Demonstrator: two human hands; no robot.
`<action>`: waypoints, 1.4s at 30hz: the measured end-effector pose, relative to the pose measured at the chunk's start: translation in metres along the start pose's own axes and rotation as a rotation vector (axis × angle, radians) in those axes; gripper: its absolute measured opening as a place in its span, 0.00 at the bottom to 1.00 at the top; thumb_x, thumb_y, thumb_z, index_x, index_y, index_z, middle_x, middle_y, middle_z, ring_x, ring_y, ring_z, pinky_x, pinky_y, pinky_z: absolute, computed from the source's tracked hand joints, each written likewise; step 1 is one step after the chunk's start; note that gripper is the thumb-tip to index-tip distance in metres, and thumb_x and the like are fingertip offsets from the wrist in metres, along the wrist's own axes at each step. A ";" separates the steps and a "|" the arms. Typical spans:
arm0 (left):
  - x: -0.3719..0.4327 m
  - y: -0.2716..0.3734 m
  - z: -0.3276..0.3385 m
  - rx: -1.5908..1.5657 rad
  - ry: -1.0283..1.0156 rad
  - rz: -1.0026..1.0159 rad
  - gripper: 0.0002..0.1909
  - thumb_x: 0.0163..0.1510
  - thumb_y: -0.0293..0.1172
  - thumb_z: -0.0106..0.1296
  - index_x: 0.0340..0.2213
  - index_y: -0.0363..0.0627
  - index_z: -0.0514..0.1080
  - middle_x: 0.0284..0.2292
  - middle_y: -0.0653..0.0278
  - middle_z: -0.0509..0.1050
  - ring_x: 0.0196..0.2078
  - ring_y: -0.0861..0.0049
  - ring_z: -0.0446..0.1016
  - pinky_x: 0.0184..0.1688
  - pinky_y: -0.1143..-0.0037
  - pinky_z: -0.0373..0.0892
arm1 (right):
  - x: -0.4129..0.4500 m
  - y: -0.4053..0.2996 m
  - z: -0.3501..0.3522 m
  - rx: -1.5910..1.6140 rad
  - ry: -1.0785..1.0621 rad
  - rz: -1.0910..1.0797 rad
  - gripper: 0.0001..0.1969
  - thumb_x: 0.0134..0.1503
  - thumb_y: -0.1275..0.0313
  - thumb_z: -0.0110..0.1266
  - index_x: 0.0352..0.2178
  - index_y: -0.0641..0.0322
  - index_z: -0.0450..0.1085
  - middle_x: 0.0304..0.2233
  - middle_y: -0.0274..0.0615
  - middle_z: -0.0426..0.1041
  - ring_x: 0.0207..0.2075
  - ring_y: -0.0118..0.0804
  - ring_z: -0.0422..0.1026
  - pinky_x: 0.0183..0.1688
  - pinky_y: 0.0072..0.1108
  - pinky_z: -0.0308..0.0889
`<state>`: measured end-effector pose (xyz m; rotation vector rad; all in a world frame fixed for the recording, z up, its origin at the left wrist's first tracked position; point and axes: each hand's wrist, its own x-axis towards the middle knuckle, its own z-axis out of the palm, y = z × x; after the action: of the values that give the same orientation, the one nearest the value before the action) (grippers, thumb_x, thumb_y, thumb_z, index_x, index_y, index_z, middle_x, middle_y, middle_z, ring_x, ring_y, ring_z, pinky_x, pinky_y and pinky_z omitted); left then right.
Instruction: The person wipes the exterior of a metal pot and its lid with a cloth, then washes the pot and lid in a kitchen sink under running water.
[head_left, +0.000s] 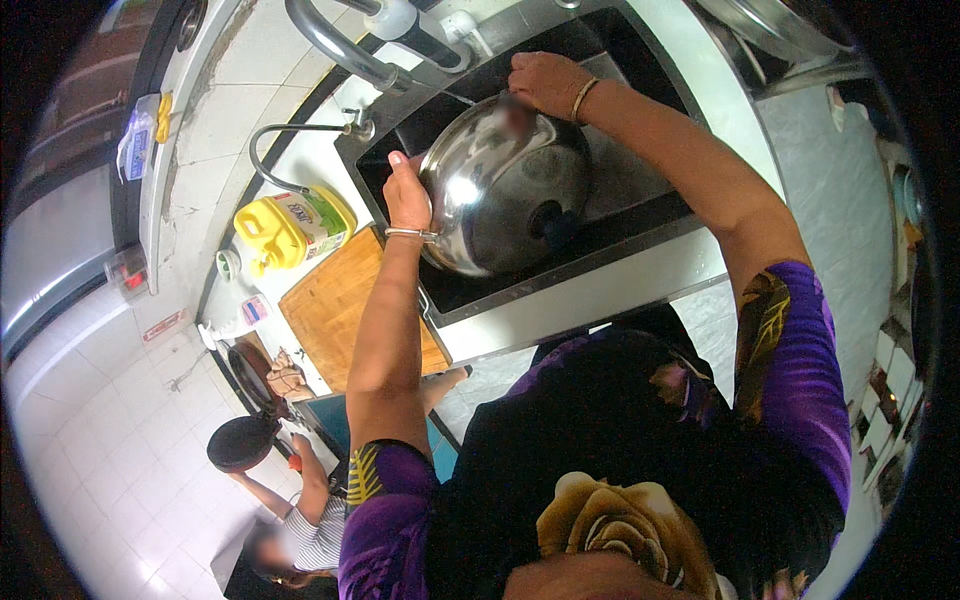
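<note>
A large shiny metal bowl (502, 195) is held tilted over the black sink (450, 311), its rounded outer side facing me. My left hand (407, 195) grips its left edge, with the thumb pointing up. At the bowl's upper edge is my right hand (547, 84), its fingers bent against the rim; a blurred patch hides part of the contact. The chrome faucet (360, 56) reaches over the sink just up and left of the bowl, and a thin stream of water seems to run from it towards the rim.
Left of the sink are a wooden cutting board (334, 300), a yellow plastic jug (296, 229) and a thin curved tap (259, 150). At the lower left another person (315, 517) in a striped top holds a dark pan (241, 444). A metal vessel (780, 30) stands at the upper right.
</note>
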<state>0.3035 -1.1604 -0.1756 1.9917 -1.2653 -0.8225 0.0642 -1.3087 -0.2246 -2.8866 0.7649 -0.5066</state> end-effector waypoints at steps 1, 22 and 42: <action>0.001 -0.001 0.001 0.018 0.003 0.029 0.40 0.60 0.55 0.19 0.33 0.31 0.74 0.32 0.46 0.75 0.38 0.59 0.72 0.45 0.68 0.63 | -0.003 0.002 0.004 0.040 -0.009 0.008 0.09 0.48 0.68 0.49 0.22 0.63 0.71 0.27 0.44 0.70 0.36 0.45 0.71 0.40 0.30 0.68; -0.019 -0.028 -0.013 -0.033 0.113 0.044 0.33 0.61 0.51 0.29 0.19 0.31 0.66 0.17 0.64 0.65 0.23 0.76 0.59 0.30 0.72 0.60 | -0.003 -0.040 -0.010 0.134 0.095 0.047 0.07 0.44 0.65 0.53 0.18 0.55 0.72 0.25 0.37 0.71 0.35 0.38 0.69 0.38 0.29 0.68; -0.005 -0.009 -0.002 0.062 0.086 -0.040 0.35 0.61 0.53 0.28 0.20 0.29 0.67 0.17 0.51 0.68 0.23 0.65 0.64 0.31 0.65 0.60 | 0.021 -0.036 -0.005 0.522 0.201 0.304 0.08 0.45 0.68 0.51 0.21 0.62 0.70 0.24 0.51 0.71 0.30 0.49 0.72 0.36 0.36 0.69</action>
<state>0.3081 -1.1527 -0.1803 2.0842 -1.2190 -0.7169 0.0967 -1.2879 -0.2070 -2.2191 0.9154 -0.8207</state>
